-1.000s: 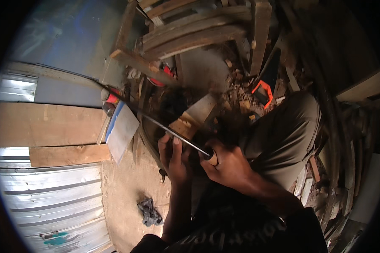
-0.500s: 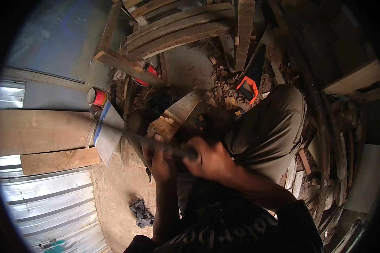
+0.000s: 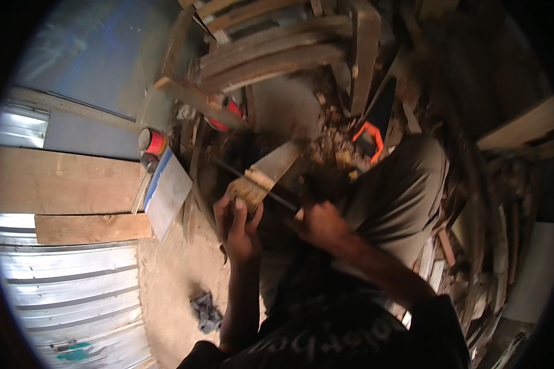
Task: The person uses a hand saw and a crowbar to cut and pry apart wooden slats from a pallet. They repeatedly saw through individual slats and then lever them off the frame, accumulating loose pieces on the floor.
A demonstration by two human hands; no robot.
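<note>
Overhead, the biggest thing in the frame is the corrugated metal sheet [image 3: 74,301] filling the lower left, with two broad wooden planks [image 3: 61,181] lying across it at mid-left, apparently laid flat as stock kept near. Stacked timber slats [image 3: 271,55] crowd the top centre, leaning together as stored pieces would. The person's bent knee in grey trousers [image 3: 400,197] sits right of centre, close behind the work, which looks like a brace for it. Centre frame, a short wooden block [image 3: 268,172] stands tilted, its lower end gripped by the left hand [image 3: 239,224], whose fingers are curled tight round it, presumably to steady it against the stroke. The right hand [image 3: 317,224] is closed in a fist on the handle end of a long dark thin tool [image 3: 258,184], perhaps a rasp or saw blade, which crosses the block. A pale board [image 3: 166,194] leans just left of the block. An orange-handled saw [image 3: 369,138] lies above right, a red can [image 3: 154,142] upper left, and a dark rag [image 3: 206,310] on the dirt floor below.
</note>
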